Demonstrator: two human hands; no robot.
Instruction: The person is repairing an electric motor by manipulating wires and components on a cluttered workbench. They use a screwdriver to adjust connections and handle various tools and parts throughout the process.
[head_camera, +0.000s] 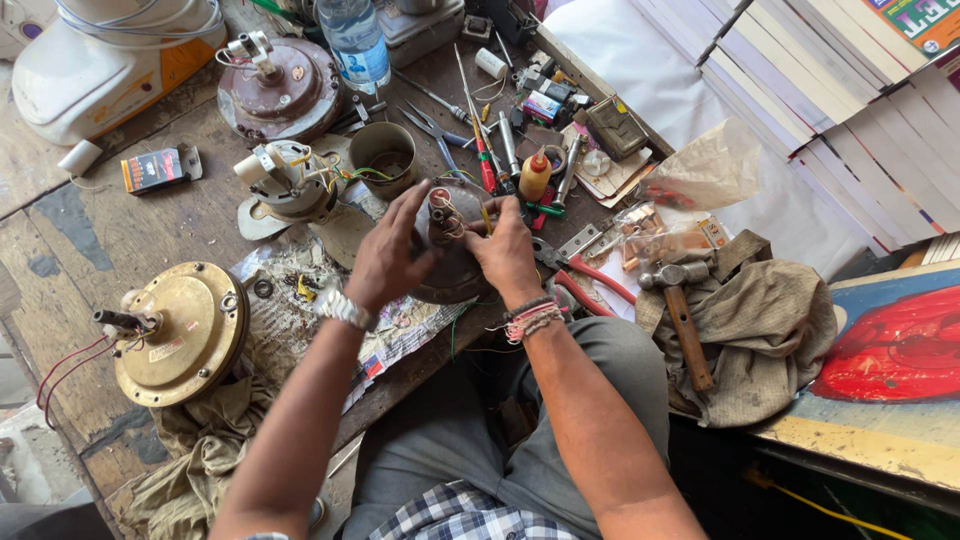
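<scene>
So from my feed, both hands are on the dark round fan motor (455, 255) sitting mid-frame at the workbench (110, 225) edge. Left hand (388, 258) has fingers spread, cupping the motor's left side, with fingertips up near the wire loops (445, 212) on top. Right hand (505, 250) is curled over the right side, and its fingers seem to pinch at those wires, can't tell exactly. Gold-coloured motor (185, 330) sits lower left, a hammer (680, 300) lies on a cloth to the right, and red-handled pliers (585, 275) lie just beside the right wrist.
</scene>
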